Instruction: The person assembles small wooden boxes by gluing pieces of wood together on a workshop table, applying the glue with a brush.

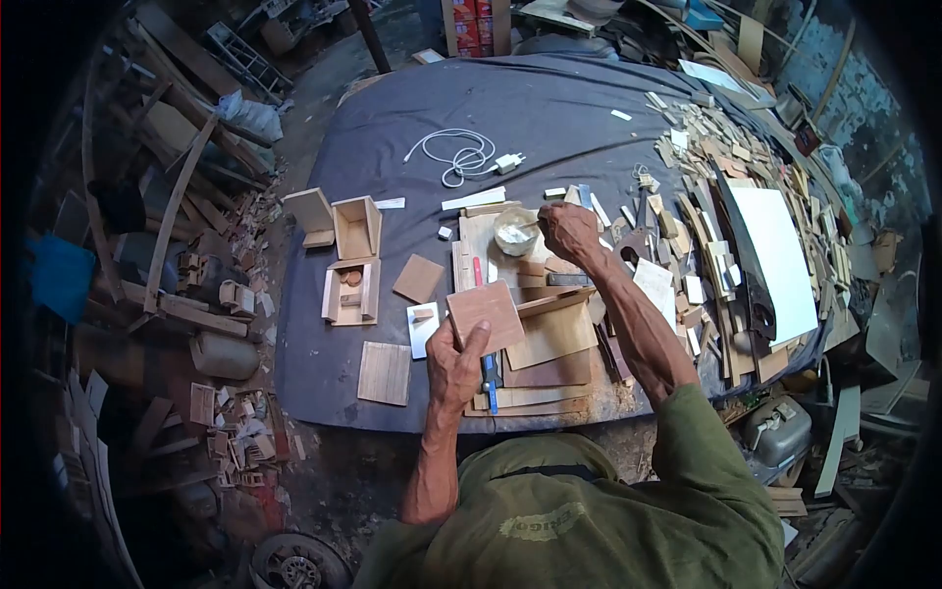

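Across the middle of the workshop spreads a broad table under a dark cloth (363, 147), with a long white sheet (780, 260) lying among offcuts on its right side. Toward the left stands an open wooden box (356, 231), and just nearer, a shallower box (334, 312) with small pieces inside; both look light and rigid, easiest to take by their outer walls, though glued joints may not like a twist. At the near side, in the middle, is the square board (486, 312), raised over the work area. It is thin and flat, and should be light, stiff and dry, with enough grain for a sure hold; its corners seem the likeliest part to chip, so the edges are the place to take it. The left hand (457, 371) grips it by the near left corner, thumb laid over the upper face, the other fingers mostly hidden under it. Beyond the board sits the tub (515, 236) of white paste, small and probably light enough to tip if nudged, best steadied around its wall; the paste itself looks soft and would likely be slick on the fingers. The right hand (569, 234) is closed just beside the tub's right rim and seems to pinch a thin stick (531, 225) reaching into it, slight and best held at its dry end; the exact hold of the fingertips cannot be told.
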### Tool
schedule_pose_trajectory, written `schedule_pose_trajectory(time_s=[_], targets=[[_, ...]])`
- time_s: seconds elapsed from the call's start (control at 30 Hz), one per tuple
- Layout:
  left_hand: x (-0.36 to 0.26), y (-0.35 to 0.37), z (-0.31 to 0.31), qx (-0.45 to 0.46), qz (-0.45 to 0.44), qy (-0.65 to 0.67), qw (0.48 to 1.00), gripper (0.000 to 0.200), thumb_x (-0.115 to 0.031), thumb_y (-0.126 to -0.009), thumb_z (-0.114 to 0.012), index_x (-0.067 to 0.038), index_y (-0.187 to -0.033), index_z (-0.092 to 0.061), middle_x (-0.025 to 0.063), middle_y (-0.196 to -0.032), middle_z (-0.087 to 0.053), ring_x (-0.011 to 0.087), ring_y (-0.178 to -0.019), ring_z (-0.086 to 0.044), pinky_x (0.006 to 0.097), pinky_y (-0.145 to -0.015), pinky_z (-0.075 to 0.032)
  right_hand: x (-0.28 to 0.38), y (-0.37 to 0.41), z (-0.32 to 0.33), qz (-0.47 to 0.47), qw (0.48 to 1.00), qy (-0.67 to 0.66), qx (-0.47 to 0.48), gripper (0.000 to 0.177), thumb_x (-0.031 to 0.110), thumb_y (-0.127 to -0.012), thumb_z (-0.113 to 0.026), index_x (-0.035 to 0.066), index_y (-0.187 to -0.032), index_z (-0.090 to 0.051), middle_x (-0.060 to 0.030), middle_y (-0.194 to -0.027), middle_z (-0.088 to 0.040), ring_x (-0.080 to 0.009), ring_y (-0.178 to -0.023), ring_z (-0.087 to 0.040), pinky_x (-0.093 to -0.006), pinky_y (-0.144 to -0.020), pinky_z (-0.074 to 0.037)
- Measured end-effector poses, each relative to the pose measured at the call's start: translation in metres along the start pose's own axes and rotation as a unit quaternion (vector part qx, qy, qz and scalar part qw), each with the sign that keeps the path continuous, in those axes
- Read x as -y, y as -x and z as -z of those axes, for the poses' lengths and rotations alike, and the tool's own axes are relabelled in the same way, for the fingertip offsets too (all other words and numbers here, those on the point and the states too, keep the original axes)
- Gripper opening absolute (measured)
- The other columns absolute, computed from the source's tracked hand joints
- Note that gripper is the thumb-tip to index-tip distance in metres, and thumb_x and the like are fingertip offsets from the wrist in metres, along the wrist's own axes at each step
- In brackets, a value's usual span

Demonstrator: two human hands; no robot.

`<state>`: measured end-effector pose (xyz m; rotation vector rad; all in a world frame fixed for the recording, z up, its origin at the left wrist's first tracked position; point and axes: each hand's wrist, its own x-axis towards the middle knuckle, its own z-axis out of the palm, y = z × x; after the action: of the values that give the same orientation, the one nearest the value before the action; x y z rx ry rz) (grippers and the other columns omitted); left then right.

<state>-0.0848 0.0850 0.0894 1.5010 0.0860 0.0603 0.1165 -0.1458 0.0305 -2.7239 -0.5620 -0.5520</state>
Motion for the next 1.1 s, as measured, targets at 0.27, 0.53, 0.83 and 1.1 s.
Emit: schedule_pose_trajectory(time_s=[0.27,0.53,0.83,1.1], targets=[[-0.001,0.005,-0.009,0.021,0.008,-0.076,0.997,0.025,-0.018,-0.092,-0.068,0.003,-0.105,-0.066,0.0119,-0.092,-0.072,0.0148,-0.083,-0.065,0.0321,-0.075,-0.052,0.010,0.001,-0.017,0.010,0.998,0.059,0.023,0.025,0.030,-0.087,-0.063,0.008,-0.088,-0.074,-0.0134,-0.092,-0.065,-0.0290,-0.090,-0.064,-0.0383,-0.078,-0.053],[0.009,0.001,-0.031,0.035,-0.083,-0.267,0.960,0.023,-0.015,-0.087,-0.069,0.006,-0.094,-0.064,0.0187,-0.085,-0.063,0.0348,-0.079,-0.062,0.0426,-0.073,-0.049,0.061,0.101,0.093,-0.081,0.969,-0.203,-0.112,0.030,0.015,-0.079,-0.067,0.001,-0.105,-0.059,-0.0176,-0.098,-0.058,-0.0365,-0.097,-0.058,-0.0438,-0.081,-0.047],[0.011,0.015,-0.098,0.067,-0.139,-0.414,0.897,0.030,-0.021,-0.084,-0.068,0.007,-0.089,-0.059,0.0249,-0.089,-0.055,0.0449,-0.082,-0.060,0.0536,-0.074,-0.048,0.118,0.197,0.074,-0.135,0.955,-0.202,-0.172,0.052,0.015,-0.065,-0.083,0.003,-0.106,-0.053,-0.0156,-0.098,-0.056,-0.0343,-0.091,-0.058,-0.0432,-0.074,-0.048],[0.017,0.018,-0.115,0.103,-0.196,-0.380,0.898,0.036,-0.028,-0.084,-0.073,0.006,-0.084,-0.062,0.0216,-0.083,-0.057,0.0393,-0.078,-0.059,0.0482,-0.070,-0.046,0.111,0.214,0.063,-0.208,0.939,-0.130,-0.239,0.037,0.006,-0.072,-0.075,0.003,-0.103,-0.055,-0.0139,-0.091,-0.059,-0.0348,-0.079,-0.061,-0.0420,-0.065,-0.049]])
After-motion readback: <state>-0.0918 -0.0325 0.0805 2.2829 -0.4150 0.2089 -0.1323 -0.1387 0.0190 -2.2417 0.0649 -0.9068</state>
